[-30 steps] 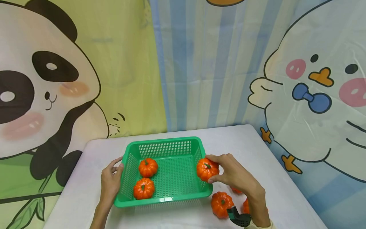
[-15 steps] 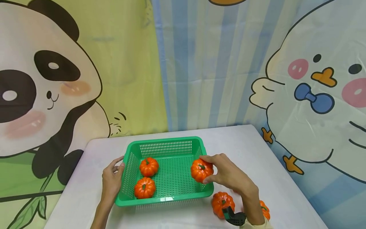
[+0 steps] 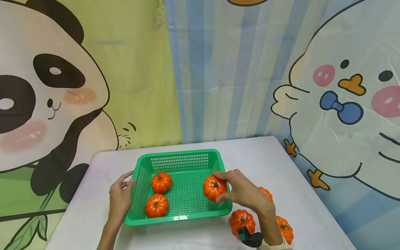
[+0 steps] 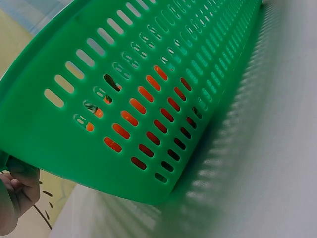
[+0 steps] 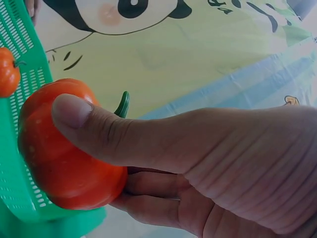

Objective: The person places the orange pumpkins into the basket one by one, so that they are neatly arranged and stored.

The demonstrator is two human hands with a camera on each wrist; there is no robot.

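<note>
Thumb and fingers of the right hand (image 3: 242,189) pinch a pumpkin (image 3: 214,188) from its right side, the gap between them as wide as the fruit. The thumb lies along the near side, its nail turned to the wrist camera, and the other fingers reach round the far side; the green stem (image 5: 123,104) stands free above the thumb. The forearm slants in from the lower right, a black strap device (image 3: 250,238) at the wrist and a pale sleeve (image 3: 275,246) behind it. The held pumpkin is within the right end of the green basket (image 3: 175,218) (whether its underside touches the floor of it I cannot tell). The left hand (image 3: 120,198) holds the basket by its left end, index finger stretched along the rim, lower fingers bent, forearm rising steeply from below. Inside, at the left, sit a rear pumpkin (image 3: 161,183) and a front pumpkin (image 3: 156,206), close together. Three loose pumpkins (image 3: 242,222) lie on the white table (image 3: 312,222), near the right forearm, two of them partly covered
</note>
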